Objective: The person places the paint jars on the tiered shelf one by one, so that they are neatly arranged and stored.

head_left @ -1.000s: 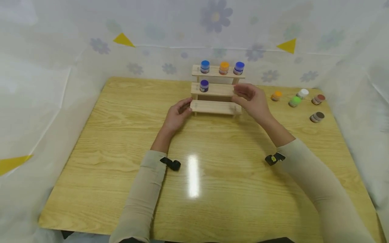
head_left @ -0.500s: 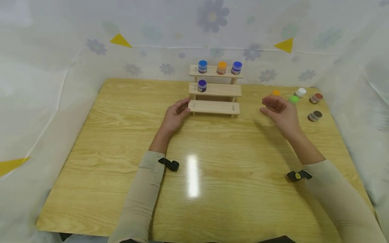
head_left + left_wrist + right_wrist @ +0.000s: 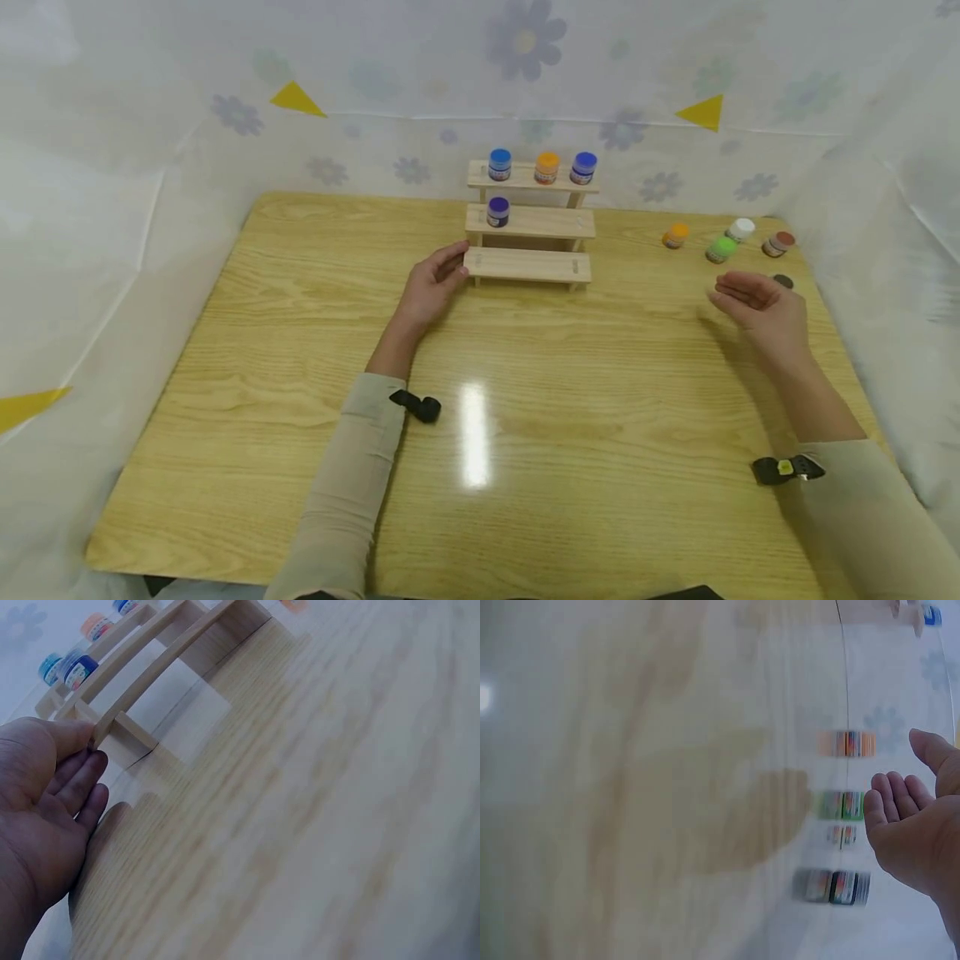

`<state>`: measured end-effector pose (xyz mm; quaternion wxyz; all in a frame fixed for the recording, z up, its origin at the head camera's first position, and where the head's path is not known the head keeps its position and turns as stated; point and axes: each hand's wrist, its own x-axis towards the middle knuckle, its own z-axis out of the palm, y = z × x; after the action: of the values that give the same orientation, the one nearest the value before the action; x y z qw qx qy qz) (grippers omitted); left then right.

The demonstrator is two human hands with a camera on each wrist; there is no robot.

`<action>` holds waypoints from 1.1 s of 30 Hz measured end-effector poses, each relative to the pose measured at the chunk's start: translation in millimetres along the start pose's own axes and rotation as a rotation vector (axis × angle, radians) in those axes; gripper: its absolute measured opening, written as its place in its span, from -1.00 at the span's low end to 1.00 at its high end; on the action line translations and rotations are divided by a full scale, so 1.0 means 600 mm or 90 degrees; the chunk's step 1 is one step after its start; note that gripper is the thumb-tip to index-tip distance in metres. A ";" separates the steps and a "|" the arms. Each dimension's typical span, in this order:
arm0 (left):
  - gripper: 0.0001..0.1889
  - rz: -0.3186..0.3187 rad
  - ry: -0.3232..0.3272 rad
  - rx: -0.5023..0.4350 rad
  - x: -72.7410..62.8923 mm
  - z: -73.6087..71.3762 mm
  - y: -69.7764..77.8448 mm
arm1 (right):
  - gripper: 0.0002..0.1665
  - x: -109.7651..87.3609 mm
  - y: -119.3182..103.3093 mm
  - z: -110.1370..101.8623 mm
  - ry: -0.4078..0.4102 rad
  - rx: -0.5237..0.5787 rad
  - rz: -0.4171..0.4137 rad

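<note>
In the head view, a small wooden rack [image 3: 528, 264] with three stepped shelves stands near the back edge of the table [image 3: 300, 467]. The left hand [image 3: 427, 293] holds the left end of its lowest shelf. On the top shelf stand a light blue jar [image 3: 500, 165], an orange jar [image 3: 547, 168] and a dark blue jar [image 3: 583, 168]; a purple jar [image 3: 498, 212] stands at the left of the middle shelf. All four bear labels, too small to read. The right hand [image 3: 768, 321], fingers loosely curved and thumb apart, is over the table's right side, partly hiding a dark-lidded jar [image 3: 783, 282]. Behind it are a second orange jar [image 3: 676, 237], a green jar [image 3: 722, 250], a white jar [image 3: 741, 231] and a red-brown jar [image 3: 779, 244].

In the left wrist view, thumb and fingers pinch the shelf's end; coloured print shows on the purple jar's label, its words illegible.

In the right wrist view, the palm is open, the fingers slightly bent; nearby labels show striped, blurred print that cannot be read.
</note>
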<state>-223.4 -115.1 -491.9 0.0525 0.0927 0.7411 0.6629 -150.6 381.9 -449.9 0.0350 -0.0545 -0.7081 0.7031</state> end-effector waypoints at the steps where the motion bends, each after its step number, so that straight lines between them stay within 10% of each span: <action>1: -0.50 0.001 0.000 0.001 0.000 0.000 0.000 | -0.42 -0.003 0.000 -0.009 0.008 0.009 0.009; 14: -0.50 0.015 0.000 0.001 0.000 0.000 0.001 | -0.60 -0.003 -0.012 -0.101 0.181 0.137 0.096; 33: -0.50 0.017 -0.003 -0.006 0.002 -0.001 0.000 | -0.51 0.075 0.002 -0.112 0.256 -0.069 0.179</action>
<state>-224.9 -115.6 -491.7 0.0461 0.1037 0.7363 0.6670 -186.7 453.9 -451.5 0.0736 -0.2932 -0.7088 0.6374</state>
